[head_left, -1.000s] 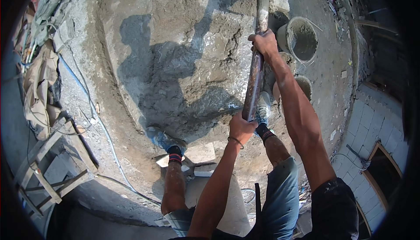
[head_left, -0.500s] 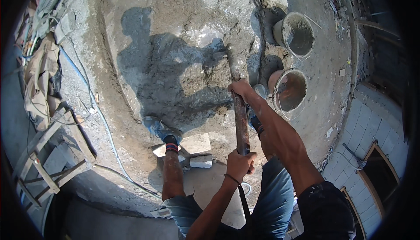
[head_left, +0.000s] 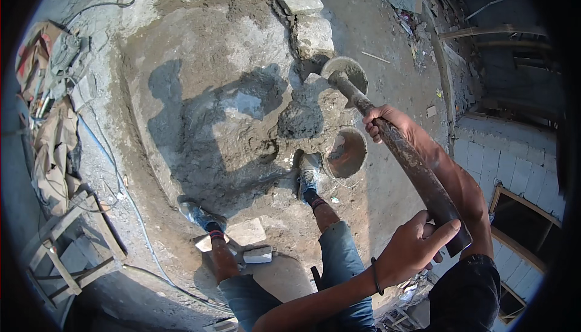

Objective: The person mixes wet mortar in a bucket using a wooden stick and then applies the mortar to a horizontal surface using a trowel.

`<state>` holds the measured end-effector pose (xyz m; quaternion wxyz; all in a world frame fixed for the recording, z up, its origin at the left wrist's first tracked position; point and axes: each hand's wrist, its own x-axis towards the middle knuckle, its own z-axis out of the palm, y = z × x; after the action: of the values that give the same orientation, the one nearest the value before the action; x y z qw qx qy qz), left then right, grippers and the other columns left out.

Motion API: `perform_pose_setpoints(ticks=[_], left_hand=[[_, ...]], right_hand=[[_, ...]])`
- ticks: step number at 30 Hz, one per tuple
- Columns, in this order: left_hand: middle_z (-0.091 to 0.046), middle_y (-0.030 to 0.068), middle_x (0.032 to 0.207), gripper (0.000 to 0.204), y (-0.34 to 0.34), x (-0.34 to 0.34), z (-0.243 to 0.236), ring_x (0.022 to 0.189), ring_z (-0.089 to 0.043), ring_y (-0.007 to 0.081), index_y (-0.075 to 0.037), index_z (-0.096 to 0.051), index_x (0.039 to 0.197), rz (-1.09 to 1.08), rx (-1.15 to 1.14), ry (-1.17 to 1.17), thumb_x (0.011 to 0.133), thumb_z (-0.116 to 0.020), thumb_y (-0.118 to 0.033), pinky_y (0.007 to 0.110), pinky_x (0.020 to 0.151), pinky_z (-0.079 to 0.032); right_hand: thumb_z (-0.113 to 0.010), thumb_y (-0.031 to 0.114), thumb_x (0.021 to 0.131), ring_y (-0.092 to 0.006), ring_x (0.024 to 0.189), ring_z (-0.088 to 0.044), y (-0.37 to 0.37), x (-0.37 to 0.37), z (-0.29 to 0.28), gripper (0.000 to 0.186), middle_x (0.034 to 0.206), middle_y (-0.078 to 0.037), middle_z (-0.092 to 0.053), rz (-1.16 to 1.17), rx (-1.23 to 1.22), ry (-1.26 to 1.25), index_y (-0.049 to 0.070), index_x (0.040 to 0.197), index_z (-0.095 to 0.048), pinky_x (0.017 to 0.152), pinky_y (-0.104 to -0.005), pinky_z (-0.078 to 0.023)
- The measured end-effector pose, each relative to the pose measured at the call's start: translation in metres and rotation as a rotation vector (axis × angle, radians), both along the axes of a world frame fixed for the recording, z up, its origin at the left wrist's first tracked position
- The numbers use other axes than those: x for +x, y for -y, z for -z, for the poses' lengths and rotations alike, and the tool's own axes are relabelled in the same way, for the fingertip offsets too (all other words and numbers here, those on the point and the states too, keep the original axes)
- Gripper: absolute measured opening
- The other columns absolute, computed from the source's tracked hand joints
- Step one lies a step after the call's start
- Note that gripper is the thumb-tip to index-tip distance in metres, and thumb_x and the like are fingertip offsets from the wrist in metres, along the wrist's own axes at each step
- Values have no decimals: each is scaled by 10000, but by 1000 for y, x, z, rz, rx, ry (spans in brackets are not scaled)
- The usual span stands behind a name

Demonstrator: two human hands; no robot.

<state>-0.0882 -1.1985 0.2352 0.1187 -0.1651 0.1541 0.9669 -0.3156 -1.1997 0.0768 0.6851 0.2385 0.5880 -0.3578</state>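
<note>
A long-handled hoe [head_left: 411,159] slants from the middle of the view toward my lower right. Its shaft is worn and smeared with mortar. My right hand [head_left: 390,123] is wrapped around the upper part of the shaft. Near the butt end, my left hand [head_left: 411,244] grips more loosely, its thumb lying across the handle. A dark lump of wet mortar [head_left: 301,117] shows beside the tool's head and seems to sit on the blade, which it hides. Below it spreads the wet mortar bed [head_left: 242,144], partly in my shadow.
Two buckets stand right of the mortar: one [head_left: 361,73] behind the hoe's head, another [head_left: 365,156] near my right shoe [head_left: 308,174]. Concrete blocks [head_left: 301,1] line the far edge. A wooden frame [head_left: 63,244], a blue hose [head_left: 100,141] and cloth sacks [head_left: 54,156] lie left.
The hoe has come up and swung right, from nearly upright in view to a slant, with a lump of mortar at its head. Both hands moved right with it; my right foot shifted left in view.
</note>
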Motion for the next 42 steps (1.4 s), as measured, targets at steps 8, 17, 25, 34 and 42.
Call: perform_pose_setpoints(ticks=[8,17,25,34,42], left_hand=[[-612,120,742,707,6,-7,107,602,-616,205,57,-481,1010,287,-809,338,725,-648,-567,317,595,-494],[-640,207,789,443,-51,47,325,737,-633,379,-26,-493,1007,418,-1373,703,681,-705,-239,458,663,-514],[-616,183,826,420,-35,105,308,732,-622,360,-34,-473,990,114,-1530,648,693,-698,-227,453,637,-505],[-636,176,734,371,163,130,370,697,-633,355,-42,-562,940,-162,-1505,733,626,-698,-185,426,630,-502],[-643,217,825,357,111,208,478,804,-628,373,-15,-604,890,-133,-788,1048,609,-697,-216,410,733,-490]], right_hand=[[-590,39,708,-158,457,-522,4,-47,48,97,595,-84,-536,24,-2,-739,-20,756,-530,414,-286,-434],[-640,31,683,-174,436,-515,-15,14,222,173,614,-94,-549,131,137,-942,-33,815,-546,402,-317,-414],[-577,-29,713,-179,433,-516,25,73,134,268,615,-90,-515,291,-173,-910,9,916,-405,388,-306,-440],[-580,-23,725,-182,458,-549,262,107,190,189,621,-94,-537,70,-475,-964,-22,862,-450,402,-308,-465],[-619,169,680,-238,590,-633,279,237,374,348,704,-183,-629,-632,-207,-941,-145,824,-579,513,-339,-486]])
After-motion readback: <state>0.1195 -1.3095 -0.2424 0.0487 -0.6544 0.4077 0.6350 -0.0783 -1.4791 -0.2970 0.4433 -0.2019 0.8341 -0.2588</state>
